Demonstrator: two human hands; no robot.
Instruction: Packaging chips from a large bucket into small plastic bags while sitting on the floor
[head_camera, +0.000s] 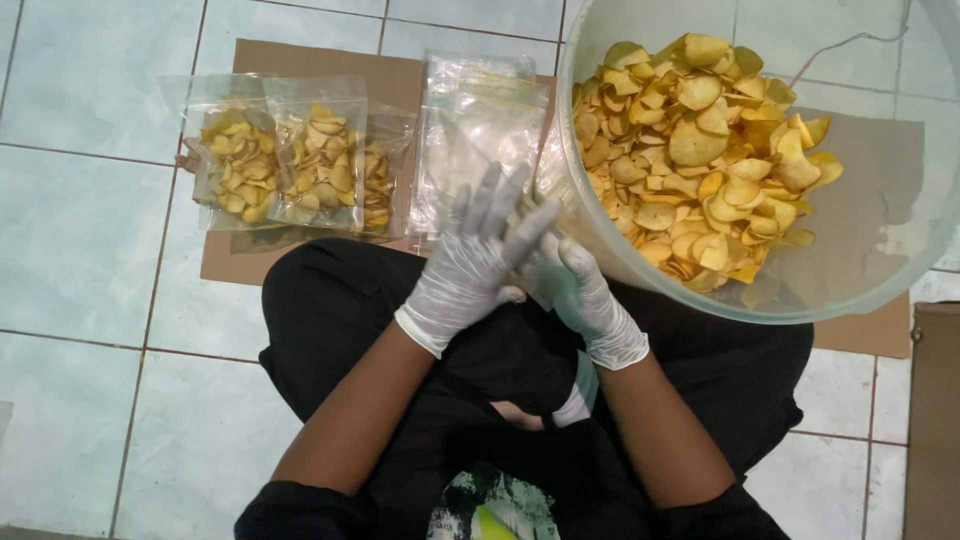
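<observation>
Your left hand (470, 262) and right hand (572, 288), both in thin white gloves, meet over your lap, just at the near edge of the cardboard sheet (300, 62). The left hand lies across the right with its fingers spread and pointing toward twelve o'clock; neither hand is closed on anything that shows, though whether a thin bag is pinched between the palms cannot be told.

The stack of empty clear bags (478, 110) lies directly at twelve o'clock from your fingertips, its near edge touching or just under them. The bags are flat, transparent and glossy, with sealed strips along the top.

At about two o'clock from your hands the large clear tub (640, 262) sits tilted toward you, its rim just beside your right hand. Inside it, the chips (700, 150) are thin, round, curled slices, pale yellow to golden, heaped toward the lower side.

At ten o'clock, three filled bags (300, 160) lie side by side and overlapping on the cardboard, each packed with the same yellow slices, well apart from your left hand. The cardboard rests on a pale tiled floor (80, 250).
</observation>
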